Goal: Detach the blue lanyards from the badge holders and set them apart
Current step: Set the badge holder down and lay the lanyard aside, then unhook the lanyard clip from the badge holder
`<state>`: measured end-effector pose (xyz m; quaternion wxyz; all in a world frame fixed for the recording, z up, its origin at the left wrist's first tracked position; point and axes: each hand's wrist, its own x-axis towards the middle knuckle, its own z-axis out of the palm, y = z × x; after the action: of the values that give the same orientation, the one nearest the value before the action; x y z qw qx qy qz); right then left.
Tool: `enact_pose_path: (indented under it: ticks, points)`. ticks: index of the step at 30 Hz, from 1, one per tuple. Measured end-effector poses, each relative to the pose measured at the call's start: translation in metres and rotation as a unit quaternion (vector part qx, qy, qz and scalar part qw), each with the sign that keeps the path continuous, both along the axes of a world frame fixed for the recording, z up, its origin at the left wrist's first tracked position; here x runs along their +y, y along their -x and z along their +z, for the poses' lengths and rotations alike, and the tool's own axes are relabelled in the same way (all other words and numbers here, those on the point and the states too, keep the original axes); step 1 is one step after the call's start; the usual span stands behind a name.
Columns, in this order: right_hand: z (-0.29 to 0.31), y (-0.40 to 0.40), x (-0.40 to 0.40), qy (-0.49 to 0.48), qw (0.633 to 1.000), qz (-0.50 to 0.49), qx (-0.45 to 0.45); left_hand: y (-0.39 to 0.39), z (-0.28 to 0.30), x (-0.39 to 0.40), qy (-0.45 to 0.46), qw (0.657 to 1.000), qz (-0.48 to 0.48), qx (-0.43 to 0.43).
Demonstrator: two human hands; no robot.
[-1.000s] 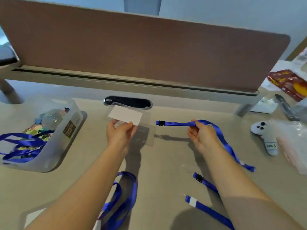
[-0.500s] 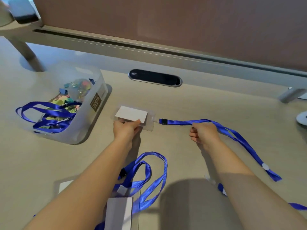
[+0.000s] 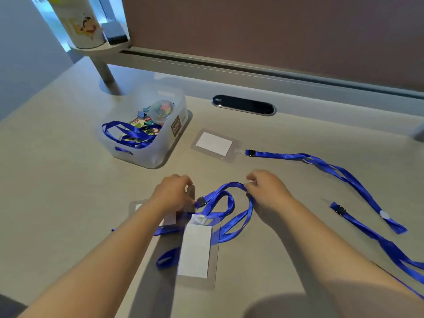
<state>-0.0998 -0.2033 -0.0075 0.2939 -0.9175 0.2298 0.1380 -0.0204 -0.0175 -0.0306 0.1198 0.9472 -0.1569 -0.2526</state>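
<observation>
— left hand (image 3: 173, 193) sits curled down over a badge holder (image 3: 137, 208) that it mostly hides, fingertips pinched at the black clip (image 3: 201, 201) on the looped lanyard (image 3: 231, 204). what it actually grips, holder tab or clip, i can't tell.

— and the right hand (image 3: 267, 191)?

— closed lightly on that same blue strap, at the top of its loop, just right of the clip.

— so which way does the pull go?

— my guess: the clip lies between the two hands, nearer the left, with the strap running up and right from it. the hands would need to part along that line, left holding steady, right drawing the strap off rightward.

— anything in the way?

— a second badge holder (image 3: 197, 251) lies upright-long just below the hands, its top edge over the loop's lower run. the strap could drag it.

— the rest?

— farther back a third badge holder (image 3: 214, 143) lies by the clear bin (image 3: 160, 154), its lanyard (image 3: 321, 165) seemingly clipped on and stretched right. another lanyard (image 3: 367, 230) lies loose at the right edge of the desk (image 3: 57, 180).
</observation>
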Motion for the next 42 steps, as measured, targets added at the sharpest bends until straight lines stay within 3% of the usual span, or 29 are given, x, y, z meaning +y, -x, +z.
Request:
enact_pose_path:
  ticks: [6,16,25,34,38,42]
  points:
    - [-0.001,0.007,0.029,0.076,0.991,0.108,-0.026,0.01,-0.002,0.042,-0.057,0.998,-0.011,-0.013]
    - [0.005,0.004,0.044,0.021,0.995,0.079,-0.056,0.013,-0.009,0.048,-0.074,0.997,0.004,0.004]
    - [0.02,-0.007,0.06,-0.035,0.992,0.085,-0.086,-0.001,0.034,0.042,0.093,0.995,-0.022,0.013]
    - [0.053,-0.022,0.059,-0.106,0.982,0.129,-0.092,-0.015,0.097,0.012,0.149,0.985,-0.089,-0.018]
    - [0.063,-0.021,0.052,-0.095,0.984,0.11,-0.103,-0.017,0.099,0.008,0.168,0.982,-0.081,-0.013]
    - [0.075,-0.023,0.045,-0.11,0.981,0.086,-0.136,-0.021,0.1,0.005,0.246,0.969,-0.033,-0.015]
